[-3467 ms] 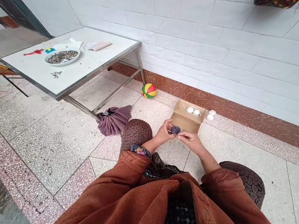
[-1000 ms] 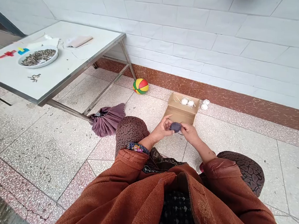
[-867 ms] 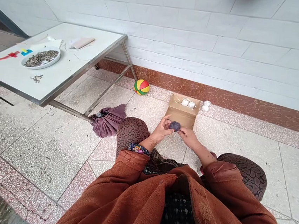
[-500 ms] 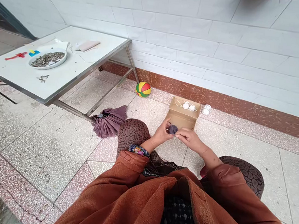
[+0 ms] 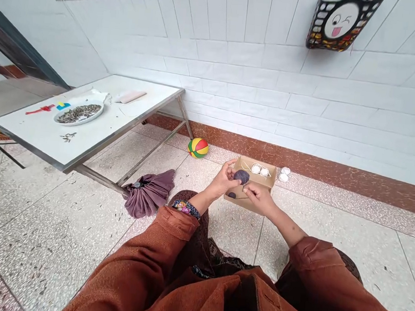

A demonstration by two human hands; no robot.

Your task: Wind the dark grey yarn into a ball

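Observation:
A dark purple-grey ball of yarn (image 5: 241,176) is held in my left hand (image 5: 224,180), fingers curled round its left side. My right hand (image 5: 258,196) is closed in a pinch just below and right of the ball, apparently on its yarn strand; the strand is too thin to make out well. Both hands are above an open cardboard box (image 5: 248,204) on the floor. Inside it, two white yarn balls (image 5: 260,170) with loose strands lie toward the back, and a small dark ball (image 5: 232,195) sits near the front left.
More white balls (image 5: 284,174) lie right of the box by the wall. A colourful ball (image 5: 198,148) and a purple cloth bag (image 5: 148,193) are near the table (image 5: 94,147). A plate of sunflower seeds (image 5: 80,114) stands on it. A black basket (image 5: 343,22) hangs on the wall.
The view has tipped upward, bringing the wall basket and window into sight. Both hands have moved forward over the box with the yarn ball, and a small dark ball now shows inside.

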